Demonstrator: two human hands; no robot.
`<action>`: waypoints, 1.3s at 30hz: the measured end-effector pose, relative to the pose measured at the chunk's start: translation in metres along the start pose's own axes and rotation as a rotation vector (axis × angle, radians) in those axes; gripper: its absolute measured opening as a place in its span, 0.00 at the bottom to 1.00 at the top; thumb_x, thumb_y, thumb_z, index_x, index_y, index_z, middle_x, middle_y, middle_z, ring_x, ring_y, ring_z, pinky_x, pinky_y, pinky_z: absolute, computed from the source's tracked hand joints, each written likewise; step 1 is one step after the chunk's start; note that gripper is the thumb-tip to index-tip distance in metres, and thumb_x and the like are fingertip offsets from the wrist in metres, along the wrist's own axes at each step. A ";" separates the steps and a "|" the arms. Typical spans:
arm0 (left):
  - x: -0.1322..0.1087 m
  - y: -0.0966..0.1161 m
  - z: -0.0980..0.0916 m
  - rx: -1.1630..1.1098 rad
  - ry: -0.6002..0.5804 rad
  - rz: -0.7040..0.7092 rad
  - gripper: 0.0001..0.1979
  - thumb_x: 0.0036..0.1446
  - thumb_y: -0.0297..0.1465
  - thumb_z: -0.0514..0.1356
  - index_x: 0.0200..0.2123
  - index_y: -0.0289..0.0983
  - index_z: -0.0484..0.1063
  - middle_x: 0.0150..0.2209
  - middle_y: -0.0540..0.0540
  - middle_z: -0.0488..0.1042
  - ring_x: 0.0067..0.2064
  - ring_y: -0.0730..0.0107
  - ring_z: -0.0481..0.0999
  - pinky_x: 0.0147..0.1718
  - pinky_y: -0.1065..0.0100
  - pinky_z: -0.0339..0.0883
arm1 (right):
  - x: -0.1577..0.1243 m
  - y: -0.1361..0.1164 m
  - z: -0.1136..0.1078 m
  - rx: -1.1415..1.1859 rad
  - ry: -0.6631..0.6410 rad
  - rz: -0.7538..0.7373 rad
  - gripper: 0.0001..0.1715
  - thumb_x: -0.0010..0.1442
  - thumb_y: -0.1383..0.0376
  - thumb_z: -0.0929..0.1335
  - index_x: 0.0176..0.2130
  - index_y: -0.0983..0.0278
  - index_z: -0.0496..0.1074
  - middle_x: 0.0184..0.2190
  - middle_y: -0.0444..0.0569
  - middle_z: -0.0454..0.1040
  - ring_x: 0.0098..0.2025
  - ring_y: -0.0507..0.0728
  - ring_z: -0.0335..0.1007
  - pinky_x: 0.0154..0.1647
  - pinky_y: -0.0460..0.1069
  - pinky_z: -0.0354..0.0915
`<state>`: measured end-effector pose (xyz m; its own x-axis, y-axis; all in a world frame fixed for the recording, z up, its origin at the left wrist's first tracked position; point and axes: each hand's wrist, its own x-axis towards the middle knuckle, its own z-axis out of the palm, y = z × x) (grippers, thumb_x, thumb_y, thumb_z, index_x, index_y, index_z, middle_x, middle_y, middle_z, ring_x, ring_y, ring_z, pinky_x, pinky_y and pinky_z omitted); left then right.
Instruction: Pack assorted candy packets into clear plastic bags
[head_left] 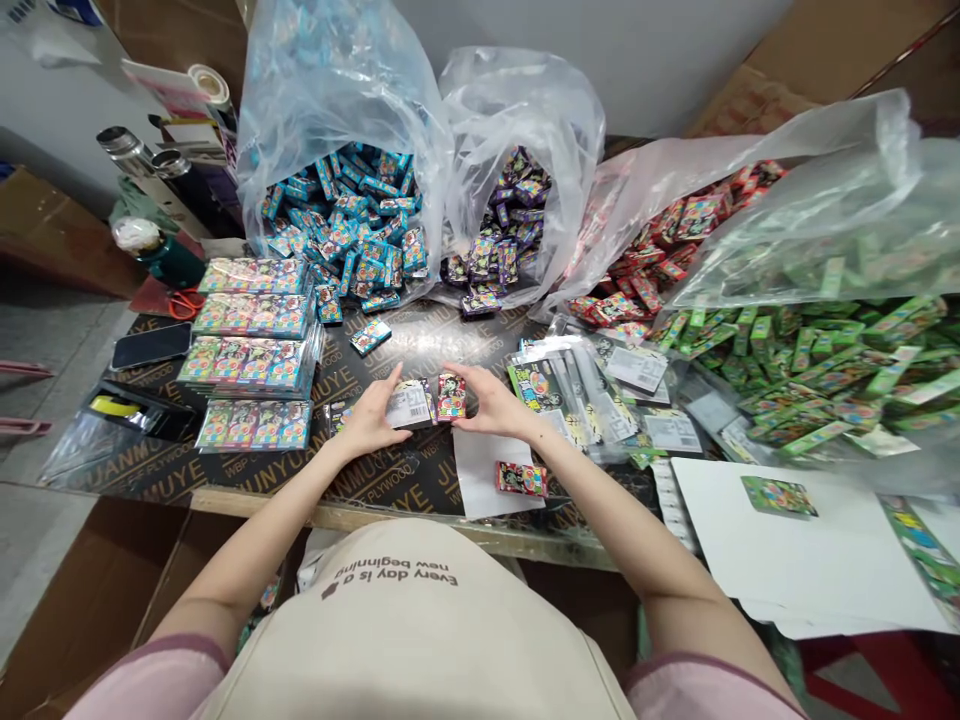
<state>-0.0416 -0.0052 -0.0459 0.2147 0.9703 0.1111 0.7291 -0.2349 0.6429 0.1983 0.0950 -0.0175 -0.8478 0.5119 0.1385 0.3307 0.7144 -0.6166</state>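
My left hand [373, 415] and my right hand [489, 405] meet at the middle of the dark plywood table [390, 480]. Together they grip a short row of small candy boxes [429, 402]: the left hand pinches the end with a white label, the right hand pinches the red box at the other end. A loose red box [521, 478] lies on a white sheet just in front of my right wrist. A single blue box [370, 336] lies on the table beyond my hands.
Clear bags hold blue boxes [345, 225], purple boxes [499, 235], red boxes [660, 255] and green boxes [817, 370]. Wrapped packs [251, 355] are stacked at left, near a phone [150, 345]. Empty clear sleeves [592, 385] lie at right, white card sheets [810, 550] nearer me.
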 end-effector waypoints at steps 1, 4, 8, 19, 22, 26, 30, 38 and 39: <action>0.000 0.000 0.000 -0.008 0.007 0.000 0.58 0.41 0.31 0.68 0.68 0.40 0.33 0.54 0.40 0.65 0.54 0.54 0.67 0.54 0.52 0.61 | 0.001 -0.002 -0.002 -0.007 -0.004 -0.010 0.47 0.51 0.62 0.70 0.65 0.61 0.49 0.58 0.56 0.64 0.54 0.65 0.63 0.54 0.59 0.58; 0.001 -0.002 0.000 -0.007 0.013 0.020 0.58 0.41 0.30 0.68 0.68 0.41 0.34 0.54 0.40 0.65 0.54 0.53 0.66 0.55 0.52 0.60 | 0.002 -0.010 -0.006 -0.043 -0.052 -0.063 0.44 0.53 0.63 0.69 0.64 0.61 0.51 0.58 0.56 0.65 0.56 0.65 0.61 0.56 0.60 0.56; 0.004 -0.005 -0.007 -0.032 0.019 -0.006 0.58 0.41 0.31 0.68 0.68 0.39 0.33 0.54 0.40 0.66 0.53 0.53 0.66 0.54 0.52 0.60 | 0.000 -0.016 -0.008 -0.004 -0.108 -0.088 0.44 0.50 0.64 0.70 0.62 0.63 0.54 0.56 0.56 0.66 0.55 0.64 0.61 0.55 0.59 0.57; 0.006 0.007 -0.014 -0.069 -0.078 0.157 0.55 0.44 0.35 0.68 0.68 0.40 0.36 0.57 0.38 0.65 0.52 0.54 0.67 0.52 0.53 0.63 | 0.005 -0.021 -0.010 0.015 -0.112 -0.090 0.44 0.52 0.54 0.72 0.62 0.61 0.55 0.56 0.56 0.67 0.55 0.66 0.63 0.54 0.60 0.57; 0.006 0.006 -0.012 -0.092 -0.026 0.118 0.55 0.43 0.38 0.68 0.68 0.39 0.37 0.54 0.39 0.67 0.52 0.54 0.68 0.53 0.53 0.63 | 0.003 -0.020 -0.005 0.074 -0.012 -0.036 0.55 0.49 0.46 0.72 0.66 0.61 0.49 0.61 0.57 0.61 0.58 0.66 0.60 0.56 0.60 0.55; 0.007 0.005 -0.008 -0.056 0.069 0.039 0.54 0.44 0.41 0.67 0.67 0.39 0.38 0.53 0.41 0.68 0.52 0.55 0.70 0.52 0.55 0.64 | -0.006 -0.032 0.014 0.036 0.234 0.232 0.49 0.55 0.45 0.68 0.66 0.61 0.48 0.52 0.54 0.73 0.58 0.64 0.60 0.59 0.62 0.48; 0.013 0.002 0.002 0.040 0.042 0.056 0.55 0.44 0.43 0.67 0.68 0.39 0.37 0.53 0.41 0.69 0.52 0.54 0.70 0.52 0.55 0.65 | -0.020 -0.019 0.018 0.012 0.264 0.264 0.35 0.64 0.51 0.62 0.65 0.59 0.52 0.54 0.52 0.71 0.58 0.60 0.61 0.59 0.60 0.49; 0.009 -0.016 0.028 0.258 -0.082 0.088 0.49 0.48 0.41 0.63 0.67 0.37 0.40 0.51 0.38 0.68 0.50 0.50 0.69 0.50 0.52 0.65 | -0.130 0.133 -0.114 -0.356 1.070 1.233 0.51 0.49 0.47 0.70 0.64 0.59 0.49 0.65 0.63 0.47 0.66 0.71 0.42 0.59 0.69 0.48; 0.008 -0.018 0.031 0.269 -0.082 0.092 0.48 0.49 0.41 0.63 0.67 0.37 0.41 0.51 0.38 0.67 0.50 0.50 0.68 0.50 0.52 0.65 | -0.139 0.151 -0.128 -0.364 1.065 1.311 0.54 0.46 0.47 0.72 0.64 0.58 0.49 0.65 0.64 0.44 0.65 0.73 0.41 0.58 0.69 0.49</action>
<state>-0.0330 0.0046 -0.0804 0.3314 0.9391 0.0909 0.8478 -0.3387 0.4080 0.4194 0.1929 -0.0310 0.6165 0.7526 0.2313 0.7182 -0.4171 -0.5570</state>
